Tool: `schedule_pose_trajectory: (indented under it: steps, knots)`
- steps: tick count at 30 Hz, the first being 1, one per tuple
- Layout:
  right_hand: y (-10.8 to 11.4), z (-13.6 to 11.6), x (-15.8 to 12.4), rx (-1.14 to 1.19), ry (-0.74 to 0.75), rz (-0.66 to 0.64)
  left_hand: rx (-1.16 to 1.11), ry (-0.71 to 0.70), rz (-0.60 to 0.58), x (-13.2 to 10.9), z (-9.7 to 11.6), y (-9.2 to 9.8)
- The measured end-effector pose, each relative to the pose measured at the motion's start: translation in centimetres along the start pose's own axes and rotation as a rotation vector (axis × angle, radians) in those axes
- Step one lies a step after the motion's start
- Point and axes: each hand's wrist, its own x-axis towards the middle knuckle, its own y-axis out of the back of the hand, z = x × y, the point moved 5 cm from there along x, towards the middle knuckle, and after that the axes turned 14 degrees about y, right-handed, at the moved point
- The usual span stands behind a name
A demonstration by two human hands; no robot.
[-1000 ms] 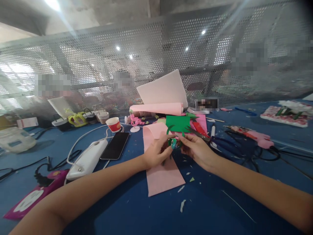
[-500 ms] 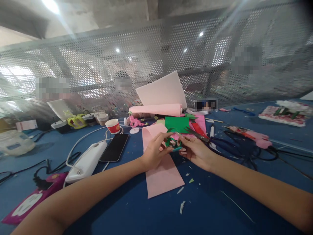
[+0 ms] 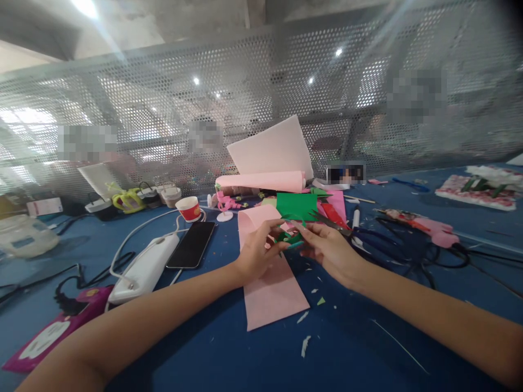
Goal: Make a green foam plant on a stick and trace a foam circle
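Note:
Between my two hands is a small green piece (image 3: 289,238) made of thin curved strips, perhaps paper or foam. My left hand (image 3: 258,246) pinches its left side with thumb and fingers. On the other side, the fingers of my right hand (image 3: 332,251) close on the piece near its upper edge; some fingertips are hidden. A pink sheet (image 3: 275,296) lies beneath, its far end curled up behind my left hand. Just beyond my hands is a flat green sheet (image 3: 297,203). Scissors (image 3: 376,240) with dark blue handles rest by my right hand, blades toward the sheet.
On the left are a black phone (image 3: 192,245), a white power strip (image 3: 145,268) with cables and a paper cup (image 3: 188,209). A pink glue gun (image 3: 435,233) lies at right. A pink roll (image 3: 261,182) sits before the mesh panel (image 3: 163,103). Scraps (image 3: 305,345) dot the blue table.
The green piece has tilted and looks flatter between my hands. My right fingers have shifted slightly over it, while my left hand stays almost in place.

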Motion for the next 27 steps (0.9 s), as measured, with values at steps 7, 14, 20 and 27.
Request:
schedule_pose_trajectory:
  steps: [7,14,20,27]
  knots:
    - [-0.3,0.1,0.2,0.284,-0.214,0.015,0.150,-0.261,0.180,-0.2,1.2,0.9]
    - [-1.1,-0.9,-0.1,0.347,-0.357,-0.079,0.189,-0.350,0.030,0.0,1.3,0.1]
    - [-0.8,-1.2,0.2,0.378,-0.313,-0.102,0.109,-0.194,-0.108,0.1,1.1,-0.2]
    - [-0.7,0.1,-0.3,0.462,-0.436,-0.192,0.094,-0.100,-0.142,0.2,0.9,-0.4]
